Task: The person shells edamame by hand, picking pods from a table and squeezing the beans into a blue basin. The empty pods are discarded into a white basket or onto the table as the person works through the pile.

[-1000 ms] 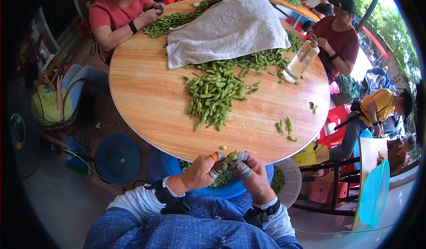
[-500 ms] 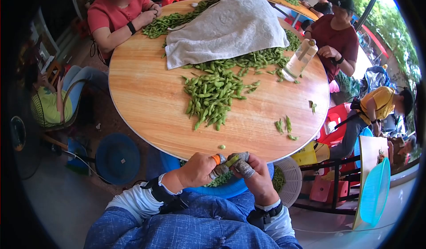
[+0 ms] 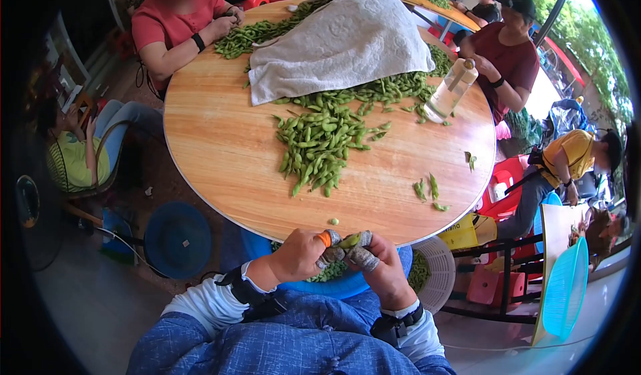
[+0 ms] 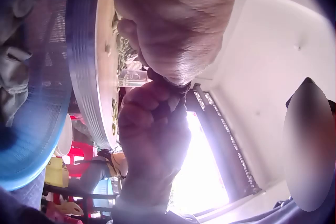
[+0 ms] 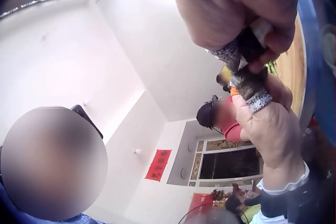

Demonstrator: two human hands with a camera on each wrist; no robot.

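Note:
Over the table's near edge, a green soybean pod (image 3: 349,241) is pinched between both hands. My left hand (image 3: 294,258) holds its left end, with grey finger covers and an orange band on the fingers. The right hand (image 3: 388,275), also in grey finger covers, grips the pod from the other side. In the right wrist view the covered fingertips of both hands meet, and the pod is hidden there. Below the hands, a blue basin (image 3: 360,287) holds green shelled beans (image 3: 327,272).
A pod pile (image 3: 320,144) lies on the round wooden table (image 3: 220,148), partly under a grey towel (image 3: 340,48). One loose bean (image 3: 334,221) is near the edge. A clear bottle (image 3: 451,91) stands at the right. Beside my right hand is a white basket (image 3: 439,278) with pods.
The fingers of both hands have shifted slightly round the pod, which now lies flatter than a second ago. The hands stay at the table's near edge.

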